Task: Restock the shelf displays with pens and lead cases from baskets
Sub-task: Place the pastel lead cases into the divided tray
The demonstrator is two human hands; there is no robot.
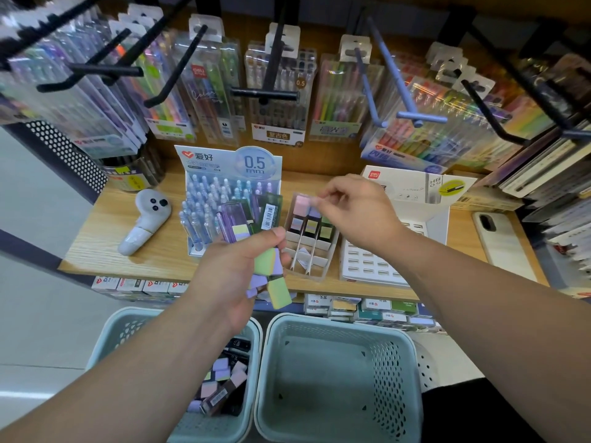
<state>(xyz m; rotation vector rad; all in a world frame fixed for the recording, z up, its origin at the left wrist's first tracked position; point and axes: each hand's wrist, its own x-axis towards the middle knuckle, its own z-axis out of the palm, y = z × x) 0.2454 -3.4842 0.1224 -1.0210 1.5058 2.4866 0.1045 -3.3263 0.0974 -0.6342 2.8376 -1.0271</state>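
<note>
A person's two bare forearms reach toward a light wooden shelf (105,238) in a stationery shop. Above it, clear packs of coloured pens (281,100) hang in a row on black and blue hooks.

At the far left of the shelf lies a white handheld controller (144,225). Beside it stands a cardboard display box marked 0.5 mm (228,164), filled with upright pale blue and lilac pens (204,203).

In front of that box, the left hand (233,276) grips a bundle of flat pastel lead cases (275,282) in green, yellow and lilac. Its fingers are curled round them with the thumb on top. Below that hand, lower than the shelf edge, a pale teal plastic basket (134,318) holds more lead cases (220,385) in a loose heap.

Just right of the left hand, a small clear three-column display tray (315,273) sits on the shelf, with a few cases at the top of each column. The right hand (355,209) hovers over its upper edge. Its thumb and forefinger are pinched together on a pink-capped lead case (301,204) at the head of the left column.

A second pale teal basket (393,362) stands beside the first, below the right forearm. Further right on the shelf are a white cardboard display box (412,193) and a white phone (503,244) lying flat.
</note>
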